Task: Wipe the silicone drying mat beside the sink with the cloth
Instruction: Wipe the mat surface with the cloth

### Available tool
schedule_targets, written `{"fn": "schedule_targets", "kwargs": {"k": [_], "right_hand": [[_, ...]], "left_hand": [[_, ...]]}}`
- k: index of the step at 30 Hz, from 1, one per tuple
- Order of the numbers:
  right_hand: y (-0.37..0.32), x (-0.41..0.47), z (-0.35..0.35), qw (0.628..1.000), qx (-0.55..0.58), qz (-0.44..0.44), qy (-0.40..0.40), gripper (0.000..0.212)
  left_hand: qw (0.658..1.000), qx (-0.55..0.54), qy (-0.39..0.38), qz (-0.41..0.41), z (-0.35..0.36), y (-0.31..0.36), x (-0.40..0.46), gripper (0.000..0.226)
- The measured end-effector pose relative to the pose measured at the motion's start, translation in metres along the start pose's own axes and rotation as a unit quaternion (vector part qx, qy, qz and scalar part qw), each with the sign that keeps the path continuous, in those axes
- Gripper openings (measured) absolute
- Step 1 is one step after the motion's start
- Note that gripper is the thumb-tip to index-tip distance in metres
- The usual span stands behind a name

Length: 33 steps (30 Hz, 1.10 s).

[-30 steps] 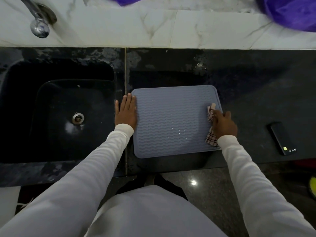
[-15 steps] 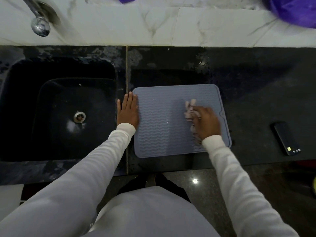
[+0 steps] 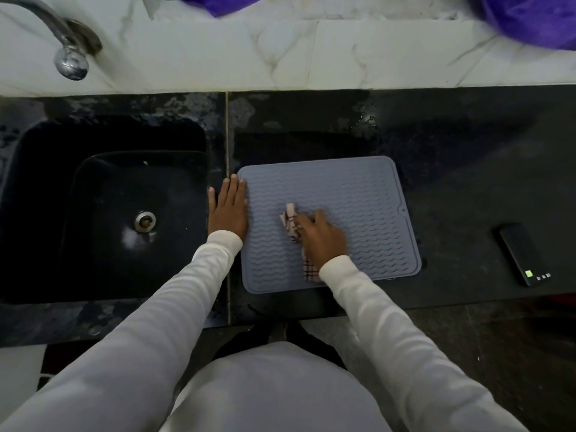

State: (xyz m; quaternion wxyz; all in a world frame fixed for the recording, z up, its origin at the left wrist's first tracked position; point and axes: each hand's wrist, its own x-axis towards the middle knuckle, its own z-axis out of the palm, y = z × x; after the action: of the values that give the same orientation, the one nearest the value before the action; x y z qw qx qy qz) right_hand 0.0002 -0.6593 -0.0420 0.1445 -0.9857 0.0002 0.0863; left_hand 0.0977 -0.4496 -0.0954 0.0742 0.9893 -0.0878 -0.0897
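Standing at a dark stone worktop (image 3: pixel 467 169), we press our right hand (image 3: pixel 322 236) down on a checked cloth (image 3: pixel 291 226), fingers curled over it and gripping it against the grey silicone drying mat (image 3: pixel 358 198). The cloth is bunched under the palm, one end poking out past the fingertips toward the mat's left half, the other trailing beside the white sleeve (image 3: pixel 374 307) to the mat's near edge. The mat, ribbed with wavy lines, lies flat on the worktop just right of the black sink (image 3: pixel 103 213), its left edge close to the seam (image 3: pixel 227 135) in the stone.

Our left hand (image 3: pixel 228 210) lies flat and spread, fingers straight and holding nothing, pinning the mat's left edge with the palm partly on the worktop strip between mat and sink.

A black phone (image 3: pixel 525 254) rests well apart from the mat near the worktop's right front edge; small lit marks show on its screen, too small for us to read. No brand or lettering is legible on the mat or cloth. A chrome tap (image 3: pixel 67 57) juts from the white marble-patterned wall (image 3: pixel 280 51) above the sink's far left corner, and purple fabric (image 3: pixel 530 17) shows along the top.
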Motion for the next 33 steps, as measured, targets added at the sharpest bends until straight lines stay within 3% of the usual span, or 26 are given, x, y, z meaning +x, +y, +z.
{"fn": "schedule_targets", "kwargs": {"k": [12,19,21,24,27,30,33], "right_hand": [[0.16,-0.027,-0.045,0.97,-0.034,0.233,0.066,0.027],[0.148,-0.024,-0.059,0.957,-0.029,0.283,0.053,0.029],[0.133,-0.025,-0.06,0.962,0.009,0.265,0.071,0.034],[0.089,-0.023,-0.052,0.976,0.108,0.167,0.086,0.043],[0.02,-0.014,-0.033,0.978,0.188,0.079,0.05,0.042],[-0.051,-0.002,0.0,0.989,0.15,-0.006,-0.016,0.046],[-0.078,0.001,0.026,0.994,0.053,-0.034,-0.085,0.063]], "left_hand": [[1.0,0.006,0.0,0.003,-0.003,0.0,-0.002,0.053],[1.0,-0.001,-0.003,0.003,-0.004,0.001,-0.002,0.054],[1.0,-0.003,-0.006,0.003,-0.005,0.002,-0.003,0.054],[1.0,0.0,-0.012,0.008,-0.007,0.003,-0.004,0.054],[1.0,0.003,-0.01,0.008,-0.007,0.005,-0.003,0.056],[1.0,0.017,-0.02,0.012,-0.007,0.003,-0.003,0.065],[0.999,0.033,-0.03,0.027,-0.009,0.0,-0.004,0.081]]}}
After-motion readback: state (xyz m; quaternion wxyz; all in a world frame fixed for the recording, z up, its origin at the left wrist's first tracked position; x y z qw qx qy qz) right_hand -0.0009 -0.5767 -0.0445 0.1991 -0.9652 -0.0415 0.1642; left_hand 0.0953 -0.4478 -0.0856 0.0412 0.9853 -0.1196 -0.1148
